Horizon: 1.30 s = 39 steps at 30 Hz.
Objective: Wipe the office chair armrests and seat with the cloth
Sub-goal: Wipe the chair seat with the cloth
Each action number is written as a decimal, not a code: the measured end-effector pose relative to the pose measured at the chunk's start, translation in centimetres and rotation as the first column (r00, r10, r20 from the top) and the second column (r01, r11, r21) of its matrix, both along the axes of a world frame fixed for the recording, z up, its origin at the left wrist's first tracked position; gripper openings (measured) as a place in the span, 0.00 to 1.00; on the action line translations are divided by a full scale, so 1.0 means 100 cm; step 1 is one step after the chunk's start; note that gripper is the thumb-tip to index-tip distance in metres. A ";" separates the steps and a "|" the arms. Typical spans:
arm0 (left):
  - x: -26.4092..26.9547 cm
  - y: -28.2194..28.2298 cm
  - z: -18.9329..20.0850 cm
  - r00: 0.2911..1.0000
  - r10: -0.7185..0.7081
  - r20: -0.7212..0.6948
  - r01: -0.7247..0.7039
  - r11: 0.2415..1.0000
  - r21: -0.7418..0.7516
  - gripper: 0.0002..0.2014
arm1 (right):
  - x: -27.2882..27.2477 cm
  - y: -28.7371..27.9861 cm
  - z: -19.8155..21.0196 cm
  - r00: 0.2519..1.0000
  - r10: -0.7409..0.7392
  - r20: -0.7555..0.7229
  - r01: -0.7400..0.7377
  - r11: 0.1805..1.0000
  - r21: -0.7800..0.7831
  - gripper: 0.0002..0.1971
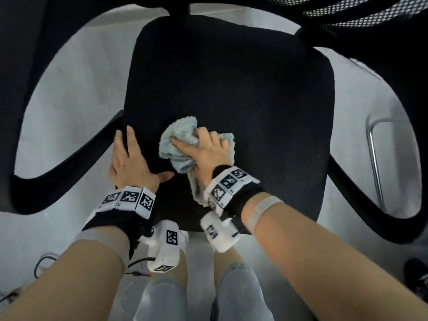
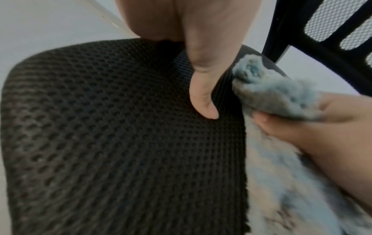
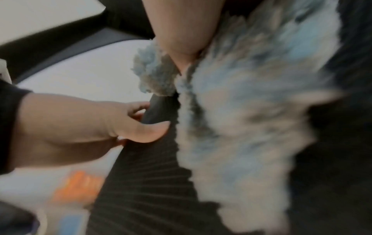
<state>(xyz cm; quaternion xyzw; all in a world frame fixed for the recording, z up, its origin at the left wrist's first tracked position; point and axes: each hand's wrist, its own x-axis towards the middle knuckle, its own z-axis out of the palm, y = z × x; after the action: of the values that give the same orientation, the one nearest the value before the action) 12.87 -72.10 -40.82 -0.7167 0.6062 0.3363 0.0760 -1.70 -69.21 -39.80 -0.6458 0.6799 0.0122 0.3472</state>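
Blurred pale blue cloth spread over the black mesh seat, a finger of the right hand pressing into it at the top, left hand gripping the seat edge, thumb on top, an orange smear on the floor, perhaps a label

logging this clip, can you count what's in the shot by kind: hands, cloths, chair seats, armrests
hands: 2, left hand and right hand
cloths: 1, the cloth
chair seats: 1, the seat
armrests: 2, left armrest and right armrest
total: 6
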 end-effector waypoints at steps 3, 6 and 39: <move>0.002 0.001 -0.001 1.000 -0.015 0.001 0.015 1.000 0.007 0.60 | -0.039 -0.005 -0.001 0.997 -0.028 -0.072 0.026 0.999 -0.030 0.25; 0.002 0.001 -0.003 1.000 -0.016 0.016 0.016 1.000 0.000 0.60 | -0.097 -0.008 -0.002 0.852 -0.500 -0.156 0.489 0.866 -0.106 0.22; -0.002 0.004 -0.025 0.989 -0.051 0.139 0.031 0.989 0.142 0.63 | 0.007 -0.122 -0.005 0.987 -0.031 -0.156 0.015 0.994 -0.105 0.25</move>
<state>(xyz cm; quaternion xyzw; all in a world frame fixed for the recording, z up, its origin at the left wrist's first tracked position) 12.71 -71.68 -43.32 -0.7191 0.5890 0.3241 0.1759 -0.99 -81.37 -40.25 -0.6521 0.7122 0.0241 0.2587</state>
